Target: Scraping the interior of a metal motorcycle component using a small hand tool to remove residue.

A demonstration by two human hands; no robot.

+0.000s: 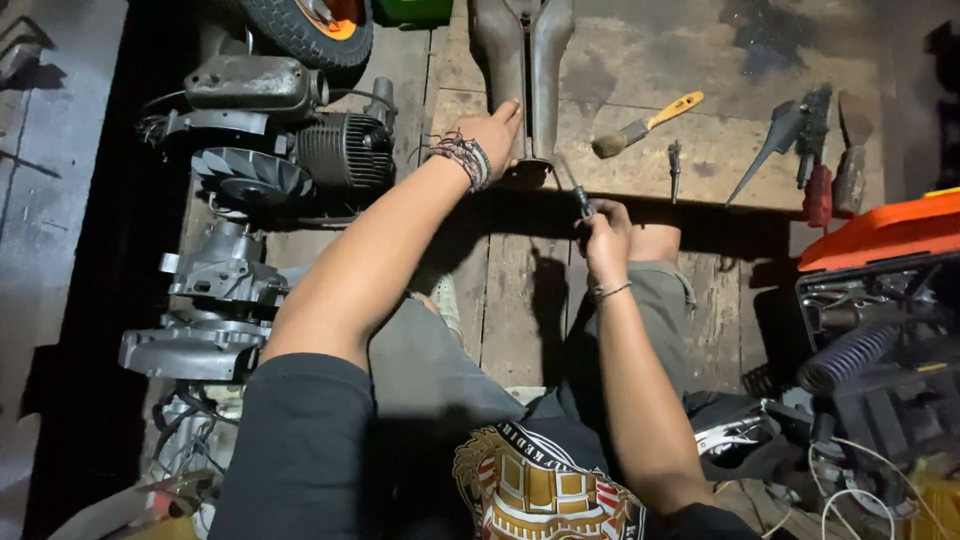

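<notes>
My left hand [492, 132] lies open on the lower end of the grey metal casing [524, 60], at the near edge of the wooden board [700, 165]. My right hand [606, 238] grips a screwdriver [575, 190], pointing at this end. Bare planks lie between my legs. The orange toolbox [880, 235] stands open, a coiled hose [845, 358] inside.

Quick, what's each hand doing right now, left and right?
Left hand: open, fingers resting flat on the grey metal part on the wooden board.
Right hand: closed around a dark-handled tool, its tip at the part's lower end.
</notes>
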